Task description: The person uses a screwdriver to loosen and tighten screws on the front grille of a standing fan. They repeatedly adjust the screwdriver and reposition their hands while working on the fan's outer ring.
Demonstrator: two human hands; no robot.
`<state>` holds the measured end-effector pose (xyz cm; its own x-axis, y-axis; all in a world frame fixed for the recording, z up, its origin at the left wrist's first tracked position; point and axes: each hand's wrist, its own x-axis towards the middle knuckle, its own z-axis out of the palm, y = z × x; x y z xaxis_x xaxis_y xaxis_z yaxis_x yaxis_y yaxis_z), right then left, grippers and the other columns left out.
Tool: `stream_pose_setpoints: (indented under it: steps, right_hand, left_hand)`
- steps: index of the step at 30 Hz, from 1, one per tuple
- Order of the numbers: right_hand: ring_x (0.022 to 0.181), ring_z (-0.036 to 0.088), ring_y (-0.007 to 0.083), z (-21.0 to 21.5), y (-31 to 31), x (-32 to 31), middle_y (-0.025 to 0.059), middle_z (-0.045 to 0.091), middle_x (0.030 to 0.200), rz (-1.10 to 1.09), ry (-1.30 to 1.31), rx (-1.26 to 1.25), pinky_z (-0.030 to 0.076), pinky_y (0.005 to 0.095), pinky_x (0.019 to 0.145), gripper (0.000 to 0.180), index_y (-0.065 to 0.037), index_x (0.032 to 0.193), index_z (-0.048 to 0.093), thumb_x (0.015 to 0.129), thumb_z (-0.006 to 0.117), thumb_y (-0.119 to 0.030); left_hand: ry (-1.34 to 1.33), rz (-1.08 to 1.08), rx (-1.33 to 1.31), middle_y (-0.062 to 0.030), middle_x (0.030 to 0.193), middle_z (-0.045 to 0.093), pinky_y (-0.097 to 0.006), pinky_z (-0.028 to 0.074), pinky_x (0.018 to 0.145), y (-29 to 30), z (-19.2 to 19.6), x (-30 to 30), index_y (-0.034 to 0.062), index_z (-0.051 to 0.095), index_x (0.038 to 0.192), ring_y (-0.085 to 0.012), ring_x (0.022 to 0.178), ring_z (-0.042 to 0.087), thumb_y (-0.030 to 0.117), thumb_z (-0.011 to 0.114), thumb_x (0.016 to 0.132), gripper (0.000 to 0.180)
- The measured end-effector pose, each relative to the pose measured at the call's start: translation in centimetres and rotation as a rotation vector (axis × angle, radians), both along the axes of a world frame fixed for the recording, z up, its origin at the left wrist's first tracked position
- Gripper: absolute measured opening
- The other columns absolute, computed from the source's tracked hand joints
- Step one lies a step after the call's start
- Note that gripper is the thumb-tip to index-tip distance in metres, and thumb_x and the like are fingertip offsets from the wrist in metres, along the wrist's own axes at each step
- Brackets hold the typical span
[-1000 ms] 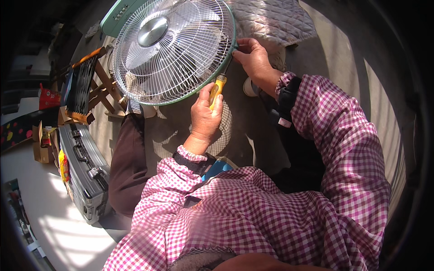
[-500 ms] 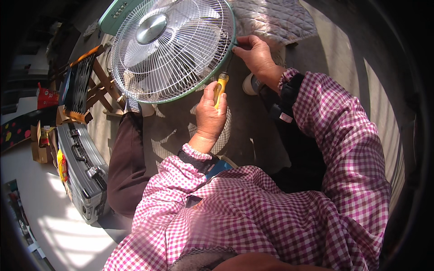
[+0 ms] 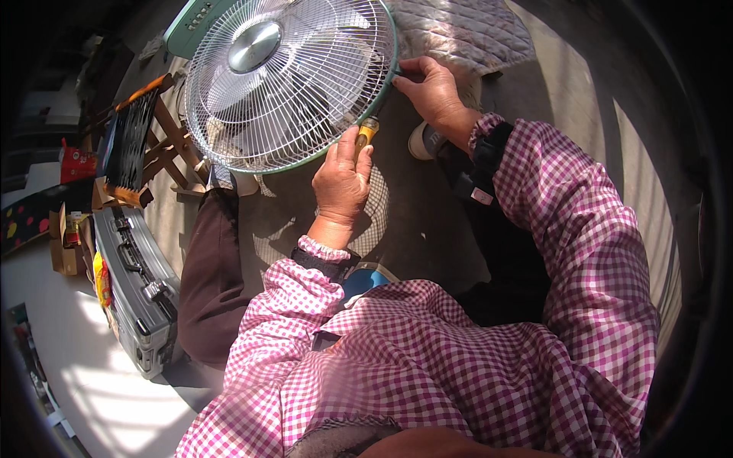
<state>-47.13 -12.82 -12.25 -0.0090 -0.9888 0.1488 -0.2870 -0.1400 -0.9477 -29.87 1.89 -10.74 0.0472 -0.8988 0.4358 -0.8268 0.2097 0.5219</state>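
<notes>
Sunlit concrete floor (image 3: 611, 153) runs under everything here, striped with shadow at three o'clock, with a quilted grey mat (image 3: 466, 30) at twelve. At nine o'clock lies a shut grey tool case (image 3: 137, 286), and above it, near ten, a folded wooden rack (image 3: 145, 145).

The electric fan (image 3: 290, 80) fills the eleven-to-twelve sector, its white wire grille facing up at me, chrome hub at centre, a pale green band round the rim. My left hand (image 3: 342, 179) is curled tight round a yellow-handled screwdriver (image 3: 366, 131), the handle poking out above the fist, its tip lost against the green rim at about the grille's five o'clock edge. My right hand (image 3: 429, 90) is pinched shut on the rim band at the grille's three o'clock side, fingers (image 3: 405, 72) wrapped over the edge, steadying it.

As I judge it, the work is on the clip or screw that joins the band there. To do it well, I would keep the right hand clamped close to the tool so the grille cannot spin or flex, hold the shaft square to the fastener, and press firmly before turning, since a slip would skate the tip across the thin wires or into my right hand. I cannot tell what kind of fastener it is; the fist hides it.
</notes>
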Motion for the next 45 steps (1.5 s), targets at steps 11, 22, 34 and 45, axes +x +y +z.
stream_pose_setpoints:
  steps: [11,22,34,45]
  right_hand:
    - [0.086,0.066,0.0208,0.5,0.5,0.2,0.0136,0.070,0.093,0.037,0.022,0.022,0.053,0.0320,0.080,0.038,0.003,0.108,0.064,0.078,0.077,-0.017]
    - [0.088,0.067,0.0218,1.0,0.8,0.6,0.0151,0.069,0.097,0.013,0.018,0.022,0.053,0.0329,0.082,0.040,0.002,0.109,0.063,0.078,0.077,-0.017]
    - [0.098,0.065,0.0250,0.7,0.4,1.2,0.0167,0.068,0.106,-0.016,-0.008,0.182,0.052,0.0336,0.088,0.043,0.003,0.112,0.062,0.077,0.078,-0.016]
    - [0.099,0.065,0.0227,1.4,0.5,0.8,0.0153,0.068,0.108,-0.030,0.048,0.219,0.052,0.0322,0.088,0.042,0.002,0.114,0.063,0.080,0.077,-0.017]
  left_hand:
    - [1.431,-0.140,0.672,-0.0089,0.090,0.063,-0.021,0.040,0.044,-0.1,-0.4,-0.8,0.0063,0.055,0.125,-0.0098,0.056,0.052,0.025,0.055,0.099,0.032]
    - [-0.406,0.056,0.019,-0.0051,0.090,0.061,-0.036,0.054,0.060,-0.9,-0.1,-0.9,0.0203,0.051,0.136,-0.0247,0.072,0.065,0.017,0.065,0.086,0.053]
    - [0.750,0.015,0.245,-0.0099,0.102,0.065,-0.032,0.055,0.073,-0.7,0.0,-1.6,0.0018,0.057,0.120,-0.0180,0.088,0.065,0.020,0.069,0.087,0.040]
    - [2.355,-0.573,0.846,-0.0104,0.098,0.062,-0.018,0.042,0.044,0.9,0.2,-0.2,0.0087,0.050,0.131,-0.0070,0.056,0.049,0.030,0.053,0.099,0.038]
